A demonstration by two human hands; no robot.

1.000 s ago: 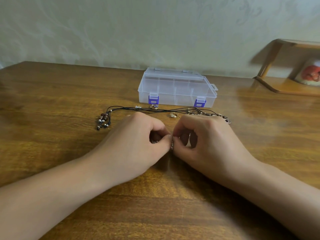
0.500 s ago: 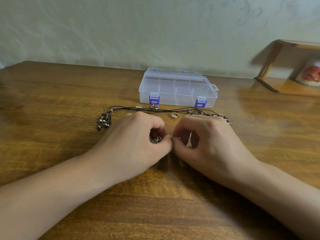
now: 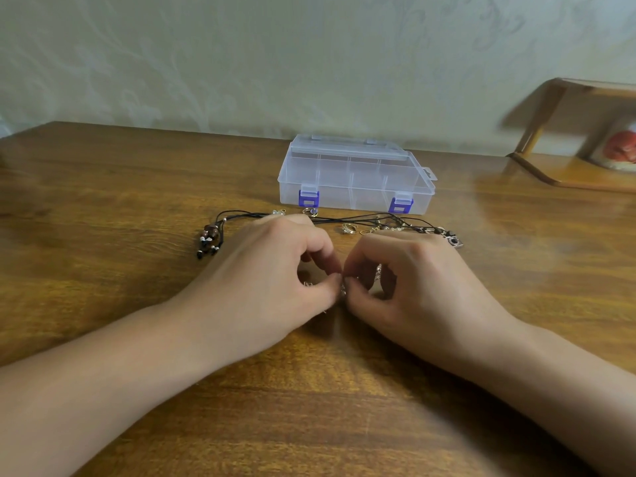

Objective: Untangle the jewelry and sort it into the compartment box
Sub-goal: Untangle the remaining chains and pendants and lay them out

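1. Hands meet at the table's centre: left hand and right hand each pinch a small silver chain between curled fingertips.
2. Black cord necklaces lie just behind them.
3. Compartment box sits closed beyond the cords.

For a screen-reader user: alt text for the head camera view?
Two hands, left hand and right hand, pinch a small silver chain between them over a wooden table. Behind lie tangled black cord necklaces and a closed clear compartment box.
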